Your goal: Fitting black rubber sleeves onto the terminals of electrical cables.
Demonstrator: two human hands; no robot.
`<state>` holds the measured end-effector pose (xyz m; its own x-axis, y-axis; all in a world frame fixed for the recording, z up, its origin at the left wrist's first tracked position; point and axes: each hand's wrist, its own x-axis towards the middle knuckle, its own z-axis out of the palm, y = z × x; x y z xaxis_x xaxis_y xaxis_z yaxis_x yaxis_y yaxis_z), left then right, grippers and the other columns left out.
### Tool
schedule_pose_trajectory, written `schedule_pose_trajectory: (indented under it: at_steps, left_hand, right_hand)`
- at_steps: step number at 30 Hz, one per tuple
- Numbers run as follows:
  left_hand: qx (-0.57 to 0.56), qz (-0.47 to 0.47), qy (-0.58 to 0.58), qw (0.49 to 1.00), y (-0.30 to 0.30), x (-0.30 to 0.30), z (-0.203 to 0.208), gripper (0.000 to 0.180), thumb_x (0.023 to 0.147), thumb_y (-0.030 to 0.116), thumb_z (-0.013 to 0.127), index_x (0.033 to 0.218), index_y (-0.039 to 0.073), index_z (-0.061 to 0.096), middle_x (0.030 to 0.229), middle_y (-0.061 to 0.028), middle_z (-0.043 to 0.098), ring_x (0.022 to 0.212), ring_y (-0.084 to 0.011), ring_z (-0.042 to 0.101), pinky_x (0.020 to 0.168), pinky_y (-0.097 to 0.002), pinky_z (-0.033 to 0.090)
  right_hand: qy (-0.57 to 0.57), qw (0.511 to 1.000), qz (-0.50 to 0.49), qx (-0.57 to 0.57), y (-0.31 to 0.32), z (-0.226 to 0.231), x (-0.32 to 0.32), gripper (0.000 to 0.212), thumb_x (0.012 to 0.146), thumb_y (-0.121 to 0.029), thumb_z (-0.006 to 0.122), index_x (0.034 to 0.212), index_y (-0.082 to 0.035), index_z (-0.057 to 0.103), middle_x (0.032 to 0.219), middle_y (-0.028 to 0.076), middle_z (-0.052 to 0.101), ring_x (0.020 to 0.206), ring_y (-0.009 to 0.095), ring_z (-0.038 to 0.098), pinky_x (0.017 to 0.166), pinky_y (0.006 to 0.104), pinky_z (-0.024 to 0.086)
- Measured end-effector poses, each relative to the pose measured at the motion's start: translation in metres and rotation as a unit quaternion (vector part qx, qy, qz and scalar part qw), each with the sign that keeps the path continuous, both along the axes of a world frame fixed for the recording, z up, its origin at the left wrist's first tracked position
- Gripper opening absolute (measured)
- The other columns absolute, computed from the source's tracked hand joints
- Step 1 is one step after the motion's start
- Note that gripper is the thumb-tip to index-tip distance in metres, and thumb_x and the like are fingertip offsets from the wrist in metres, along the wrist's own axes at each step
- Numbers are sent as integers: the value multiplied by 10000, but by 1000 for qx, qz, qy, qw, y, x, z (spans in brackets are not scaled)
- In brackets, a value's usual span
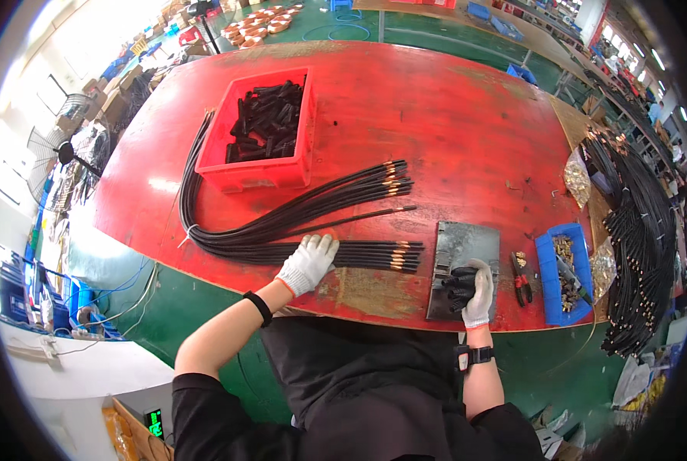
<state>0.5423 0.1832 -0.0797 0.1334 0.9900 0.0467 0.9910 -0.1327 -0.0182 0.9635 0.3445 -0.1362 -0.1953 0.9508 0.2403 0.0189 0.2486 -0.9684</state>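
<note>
Head view: left hand (309, 266) touches cables (366, 254), right hand (479, 296) grips black pieces (459, 287)

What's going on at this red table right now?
The person's gloved left hand rests on a bundle of black cables, whose copper-coloured ends face a grey metal plate. The gloved right hand holds several short black pieces over that plate. To its right lie pliers and a blue tray of small metal parts. A red bin of black pieces stands beyond the cables.
</note>
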Motion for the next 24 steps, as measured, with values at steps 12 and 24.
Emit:
schedule_pose_trajectory:
  at_steps: [12,24]
  left_hand:
    - [-32,89,58,994,70,6,9,154,924,154,648,1062,88,662,1012,-138,685,952,-331,722,768,-473,605]
    - [-203,11,-296,933,36,14,104,330,974,363,733,1064,54,659,898,-227,713,882,-443,705,773,-476,538]
  right_hand:
    - [-16,1000,-9,-17,-8,15,-6,412,1142,-312,416,1220,14,655,1086,107,688,994,207,708,949,353,537]
    - [105,987,-26,-116,-34,38,-46,411,1144,-308,401,1145,9,663,1000,145,742,811,215,752,724,338,624]
